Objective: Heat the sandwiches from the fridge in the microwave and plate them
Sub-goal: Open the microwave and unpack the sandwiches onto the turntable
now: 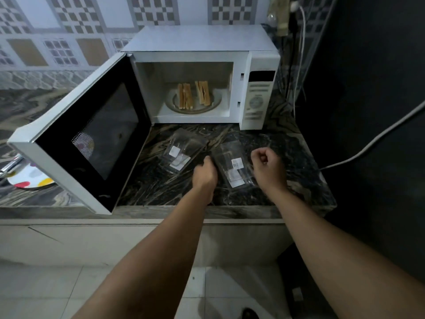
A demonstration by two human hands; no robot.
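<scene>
Sandwiches [194, 96] in open microwave [202, 77] at 12 o'clock; left hand [205, 173] fingers grip clear sandwich pack [232, 164]; right hand [266, 165] fingers curled, empty

The microwave door [76, 143] hides most of the spotted plate [30, 178].

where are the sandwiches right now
In the head view, the sandwiches stand on edge on the glass turntable inside the open microwave, at the counter's back.
</scene>
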